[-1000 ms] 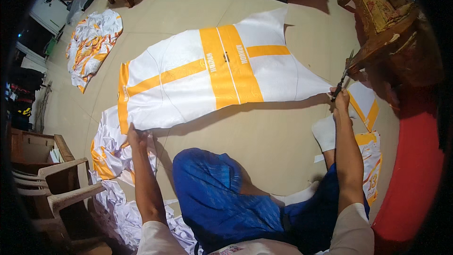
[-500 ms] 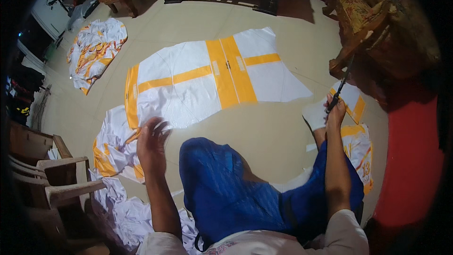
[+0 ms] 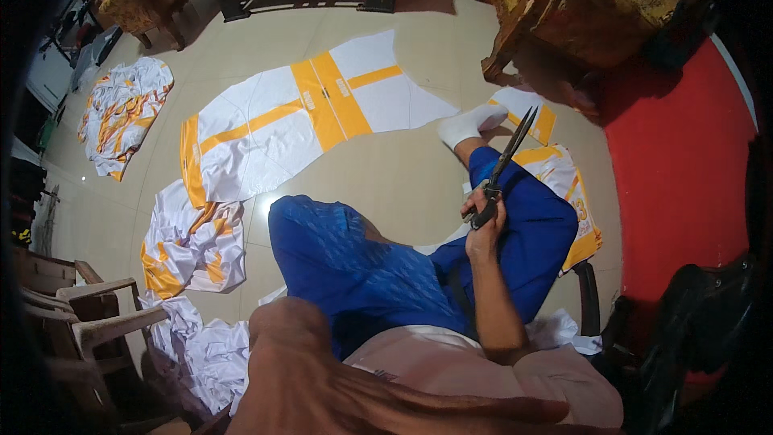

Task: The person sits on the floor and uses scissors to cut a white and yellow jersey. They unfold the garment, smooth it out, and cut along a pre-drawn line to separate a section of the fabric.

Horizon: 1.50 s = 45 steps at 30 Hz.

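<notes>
My right hand (image 3: 485, 221) is closed round the dark handles of a pair of scissors (image 3: 512, 149), held above my bent right leg. The long blades point up and away, slightly apart. Large and close in the lower middle is my left hand (image 3: 354, 379), raised, with stretched fingers reaching right and nothing visible in it. Part of that hand is cut off by the lower edge. In front of my legs a long white fabric panel (image 3: 258, 101) with orange bands lies spread on the floor, touched by neither hand.
Crumpled white-and-orange cloth (image 3: 193, 242) lies left of my knee, and another heap (image 3: 126, 113) farther off. A white-and-orange jersey piece (image 3: 568, 193) rests beside my right leg. Chairs (image 3: 105, 306) stand at left, an armchair (image 3: 564, 12) at far right, a red wall (image 3: 676, 193) at right.
My left hand has come up from beside the fabric panel toward the camera. My right hand has drawn the scissors back toward my body. The view has shifted to the right.
</notes>
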{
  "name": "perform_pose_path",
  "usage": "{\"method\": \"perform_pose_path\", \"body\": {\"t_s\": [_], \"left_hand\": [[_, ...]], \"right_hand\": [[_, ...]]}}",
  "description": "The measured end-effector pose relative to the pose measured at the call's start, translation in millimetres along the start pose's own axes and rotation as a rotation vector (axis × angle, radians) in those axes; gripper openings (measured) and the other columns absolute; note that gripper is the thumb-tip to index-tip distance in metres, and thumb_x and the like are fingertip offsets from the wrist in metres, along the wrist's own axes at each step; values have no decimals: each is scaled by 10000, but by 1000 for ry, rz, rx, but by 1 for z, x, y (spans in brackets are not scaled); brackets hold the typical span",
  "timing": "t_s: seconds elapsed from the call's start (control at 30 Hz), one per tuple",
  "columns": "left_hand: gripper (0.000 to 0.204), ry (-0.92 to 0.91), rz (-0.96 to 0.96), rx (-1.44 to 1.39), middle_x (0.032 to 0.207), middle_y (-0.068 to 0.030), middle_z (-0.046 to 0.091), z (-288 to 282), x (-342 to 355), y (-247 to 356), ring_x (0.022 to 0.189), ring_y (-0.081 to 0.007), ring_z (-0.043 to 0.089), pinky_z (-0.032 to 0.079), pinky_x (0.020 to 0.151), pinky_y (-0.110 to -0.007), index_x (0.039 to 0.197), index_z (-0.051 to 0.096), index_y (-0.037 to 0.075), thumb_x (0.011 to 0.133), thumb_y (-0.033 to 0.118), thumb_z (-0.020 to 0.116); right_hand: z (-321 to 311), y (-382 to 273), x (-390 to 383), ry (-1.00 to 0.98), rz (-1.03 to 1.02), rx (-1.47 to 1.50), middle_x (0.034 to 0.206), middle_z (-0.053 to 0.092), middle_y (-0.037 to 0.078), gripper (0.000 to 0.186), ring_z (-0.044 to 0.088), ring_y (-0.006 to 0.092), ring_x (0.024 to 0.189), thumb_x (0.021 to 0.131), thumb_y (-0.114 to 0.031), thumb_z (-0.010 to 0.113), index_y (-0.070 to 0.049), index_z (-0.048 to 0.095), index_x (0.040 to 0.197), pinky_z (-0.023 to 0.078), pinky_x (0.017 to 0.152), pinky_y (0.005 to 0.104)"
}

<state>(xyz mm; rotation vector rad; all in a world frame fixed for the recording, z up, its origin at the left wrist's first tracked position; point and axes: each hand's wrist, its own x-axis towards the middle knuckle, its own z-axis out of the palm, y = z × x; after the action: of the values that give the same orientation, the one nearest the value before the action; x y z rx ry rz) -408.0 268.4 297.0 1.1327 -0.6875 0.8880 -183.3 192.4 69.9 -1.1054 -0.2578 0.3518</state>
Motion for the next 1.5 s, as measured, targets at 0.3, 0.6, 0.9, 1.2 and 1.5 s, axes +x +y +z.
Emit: {"method": "perform_pose_path", "body": {"t_s": [0.3, 0.6, 0.9, 1.2, 1.5], "left_hand": [[465, 11, -48, 74, 995, -256, 643, 33, 4, 20, 858, -374, 661, 546, 748, -429, 1030, 615, -100, 950, 354, 549], [412, -113, 35, 38, 951, -254, 650, 52, 11, 12, 795, -386, 675, 567, 691, -403, 993, 617, -101, 944, 304, 558], [362, 158, -252, 403, 811, -196, 660, 52, 17, -24, 720, -329, 683, 572, 678, -408, 837, 614, -75, 958, 260, 556], [316, 882, -366, 432, 843, -134, 679, -73, -1, -50, 745, -239, 687, 575, 714, -364, 1002, 634, -25, 992, 270, 522], [387, 1026, -622, 730, 948, -121, 693, -244, -48, -84, 837, -196, 683, 543, 762, -315, 1088, 622, -3, 961, 357, 557]], "right_hand": [[42, -47, 0, -154, -195, 70, 674, 540, 48, 161, 537, 156, 624, 886, -149, 660, -67, 525, 858, 442, 618, 299], [25, -101, -10, -317, -176, 223, 709, 565, 58, 257, 557, 165, 608, 897, -262, 700, -44, 568, 933, 458, 551, 291], [-33, -161, 33, -335, -364, 125, 758, 553, 47, 379, 552, 162, 675, 928, -392, 651, -45, 571, 1056, 458, 622, 276], [-31, -88, 142, -507, 65, -203, 694, 587, 15, 323, 585, 125, 606, 897, -399, 665, -90, 575, 893, 465, 573, 274], [10, 18, 125, -408, 516, -201, 673, 598, 30, 436, 615, 175, 555, 861, -521, 683, -101, 568, 845, 514, 547, 308]]}}
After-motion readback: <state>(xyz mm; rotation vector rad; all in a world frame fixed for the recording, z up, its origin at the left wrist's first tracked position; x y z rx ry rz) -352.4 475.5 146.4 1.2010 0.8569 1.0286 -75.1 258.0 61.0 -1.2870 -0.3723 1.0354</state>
